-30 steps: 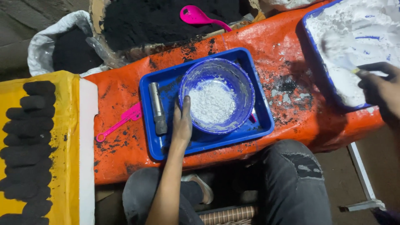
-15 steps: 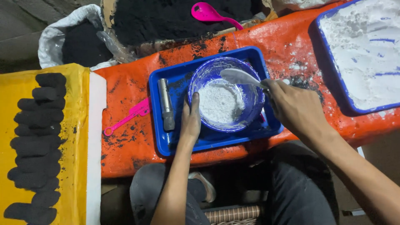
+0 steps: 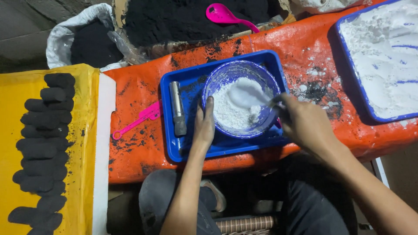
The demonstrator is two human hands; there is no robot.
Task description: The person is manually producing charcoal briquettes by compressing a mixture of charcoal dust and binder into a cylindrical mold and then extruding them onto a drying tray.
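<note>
The left hand [image 3: 203, 126] rests against the side of a blue bowl [image 3: 241, 99] of white powder standing in a blue tray [image 3: 183, 143]. The right hand [image 3: 305, 126] holds a powder-laden spoon [image 3: 248, 95] over the bowl. A metal cylinder [image 3: 177, 107] lies in the tray beside it.

Bowl [image 3: 242, 101] sits in the tray [image 3: 174, 148] (metal cylinder [image 3: 177, 108] left of it).

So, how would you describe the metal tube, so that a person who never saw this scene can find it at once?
Find the orange sheet, then the small blue tray in its middle. Inside the tray, left of the blue bowl of white powder, lies the metal tube, just beyond the left hand. It is the only silver, cylinder-shaped thing; the pink tool nearby lies outside the tray.
</note>
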